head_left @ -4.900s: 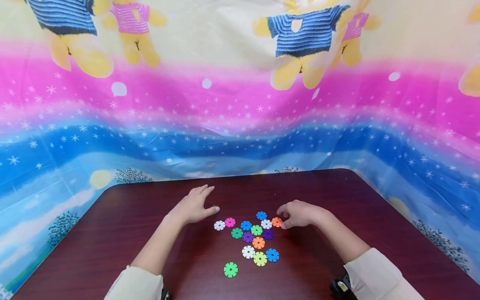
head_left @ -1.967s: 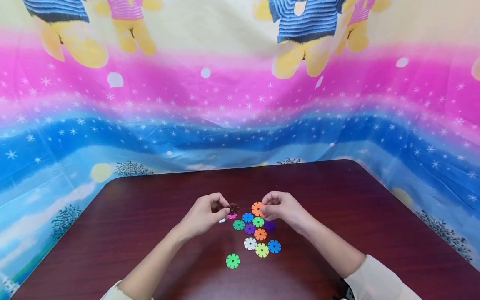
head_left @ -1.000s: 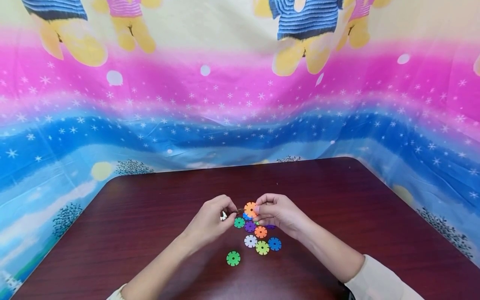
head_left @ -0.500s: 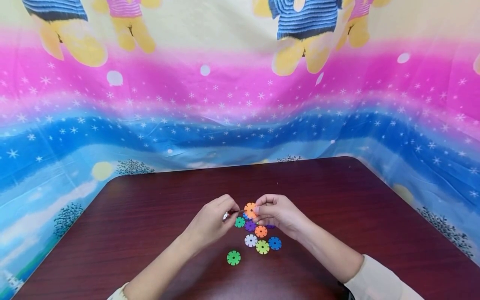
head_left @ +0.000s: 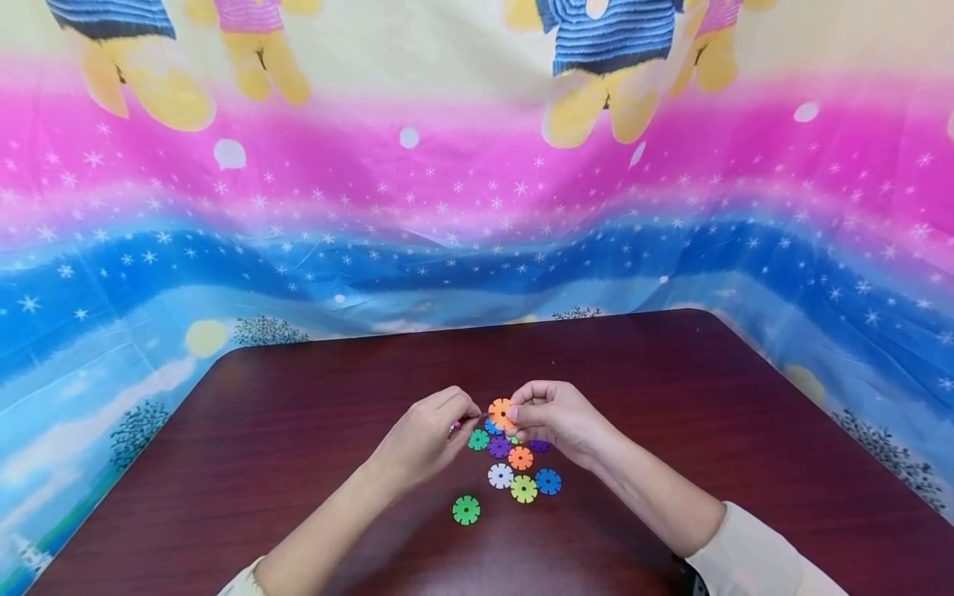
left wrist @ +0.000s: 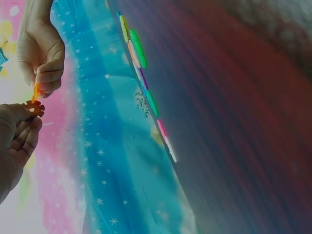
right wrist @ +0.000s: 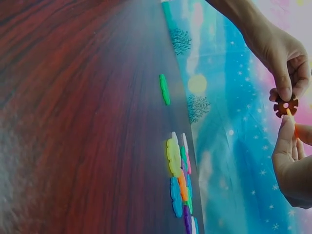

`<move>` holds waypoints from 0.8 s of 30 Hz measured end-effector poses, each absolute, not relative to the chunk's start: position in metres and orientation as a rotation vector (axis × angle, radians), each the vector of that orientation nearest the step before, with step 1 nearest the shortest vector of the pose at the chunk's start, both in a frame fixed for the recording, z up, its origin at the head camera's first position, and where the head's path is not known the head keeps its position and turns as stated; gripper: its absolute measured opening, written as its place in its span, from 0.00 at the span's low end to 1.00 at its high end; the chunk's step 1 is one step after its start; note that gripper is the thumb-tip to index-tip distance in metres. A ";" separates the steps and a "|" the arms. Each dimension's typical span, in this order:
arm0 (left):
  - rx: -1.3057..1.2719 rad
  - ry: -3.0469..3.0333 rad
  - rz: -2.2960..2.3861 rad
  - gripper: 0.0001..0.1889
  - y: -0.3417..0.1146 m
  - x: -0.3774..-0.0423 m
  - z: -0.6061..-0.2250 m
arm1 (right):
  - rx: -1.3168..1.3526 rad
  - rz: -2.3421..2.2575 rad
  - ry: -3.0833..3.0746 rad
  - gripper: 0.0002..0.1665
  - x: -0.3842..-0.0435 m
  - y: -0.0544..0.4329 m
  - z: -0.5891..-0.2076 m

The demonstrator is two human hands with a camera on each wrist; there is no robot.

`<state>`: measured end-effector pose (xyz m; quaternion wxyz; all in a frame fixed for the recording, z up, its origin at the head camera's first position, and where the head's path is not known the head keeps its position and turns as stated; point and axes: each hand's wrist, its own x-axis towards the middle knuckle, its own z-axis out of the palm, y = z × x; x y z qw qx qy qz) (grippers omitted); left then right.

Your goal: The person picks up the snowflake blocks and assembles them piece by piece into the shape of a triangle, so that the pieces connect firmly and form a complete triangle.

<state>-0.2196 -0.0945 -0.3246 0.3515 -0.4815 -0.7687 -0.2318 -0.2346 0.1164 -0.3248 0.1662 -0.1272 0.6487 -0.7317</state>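
Note:
In the head view my left hand (head_left: 425, 434) pinches a brown notched plastic disc, seen nearly edge-on there. The left wrist view shows this brown disc (left wrist: 39, 108) more fully, between thumb and fingers. My right hand (head_left: 562, 420) pinches an orange notched disc (head_left: 500, 414) with its face toward the head camera. The two discs meet edge to edge at right angles, raised above the table, and in the right wrist view the orange edge overlaps a slot of the brown disc (right wrist: 280, 108). Fingertips cover parts of both discs.
Beneath the hands, several flat notched discs lie clustered on the dark red table (head_left: 335, 372), among them a white disc (head_left: 500, 476), a yellow disc (head_left: 523, 489) and a blue disc (head_left: 548, 482). A green disc (head_left: 466, 511) lies apart nearer the front. A printed cloth (head_left: 447, 190) hangs behind.
My right hand has lifted the orange disc off the table. Both hands have moved inward, bringing the orange and brown discs together; over the last half second they have barely shifted.

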 end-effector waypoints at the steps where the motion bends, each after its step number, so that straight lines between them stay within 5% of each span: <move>1: -1.250 -1.994 -0.590 0.13 -0.094 -0.220 -0.325 | -0.367 -2.081 1.852 0.04 -0.235 0.116 -0.325; 18: -1.216 -2.017 -0.577 0.11 -0.097 -0.220 -0.323 | -0.412 -1.987 1.855 0.06 -0.246 0.123 -0.326; 24: -1.142 -2.053 -0.583 0.08 -0.101 -0.219 -0.322 | -0.531 -1.734 2.365 0.09 -0.263 0.134 -0.333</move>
